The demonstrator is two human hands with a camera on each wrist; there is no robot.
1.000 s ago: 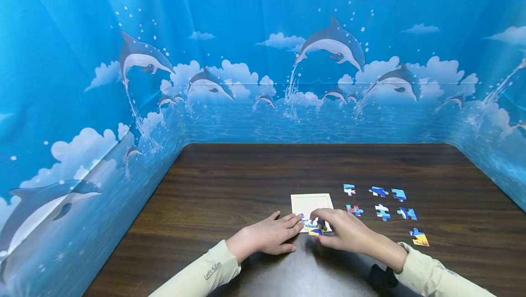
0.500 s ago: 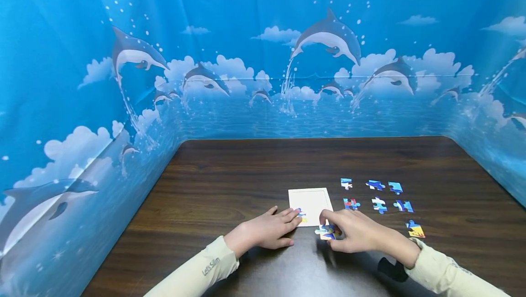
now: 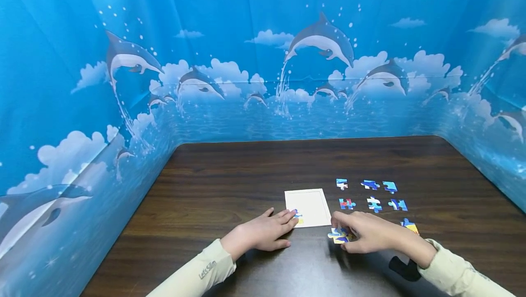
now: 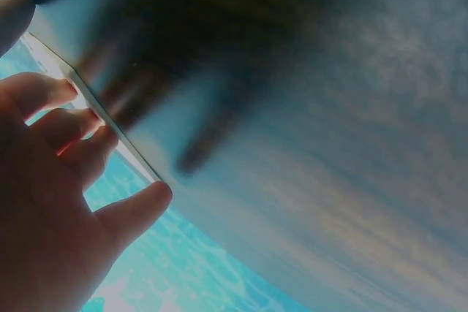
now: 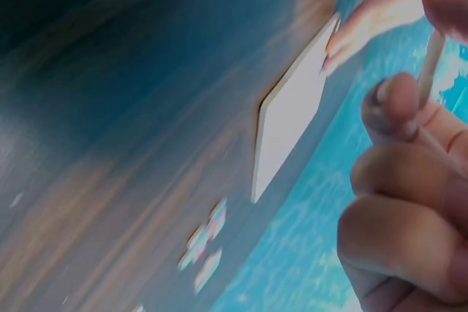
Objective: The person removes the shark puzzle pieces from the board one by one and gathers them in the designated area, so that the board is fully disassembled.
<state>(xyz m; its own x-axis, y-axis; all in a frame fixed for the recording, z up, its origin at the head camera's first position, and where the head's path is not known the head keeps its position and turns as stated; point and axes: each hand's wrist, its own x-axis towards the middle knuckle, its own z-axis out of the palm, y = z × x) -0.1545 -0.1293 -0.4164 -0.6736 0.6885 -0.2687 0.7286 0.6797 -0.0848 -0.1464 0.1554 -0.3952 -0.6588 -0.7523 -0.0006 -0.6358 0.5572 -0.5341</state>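
Note:
A white square puzzle tray (image 3: 309, 206) lies on the table, its raised border visible. One jigsaw piece (image 3: 301, 220), blue and yellow, sits in its near left corner, partly under my left hand (image 3: 269, 231). That hand rests with straight fingers over the tray's left edge; in the left wrist view its fingertips touch the tray's side (image 4: 135, 155). My right hand (image 3: 370, 232) pinches a blue, white and yellow jigsaw piece (image 3: 339, 236) between thumb and fingers, just beyond the tray's near right corner. In the right wrist view this held piece (image 5: 432, 67) appears edge-on.
Several loose jigsaw pieces lie spread out right of the tray, among them a red and blue piece (image 3: 347, 204) and a yellow and blue piece (image 3: 409, 225). A blue dolphin-print curtain (image 3: 230, 101) walls the dark wooden table (image 3: 230, 174) at the back and sides.
My right hand has lifted its jigsaw piece away from the tray's near side and carried it rightward, off the tray. The left hand has stayed put, while the head view has shifted slightly.

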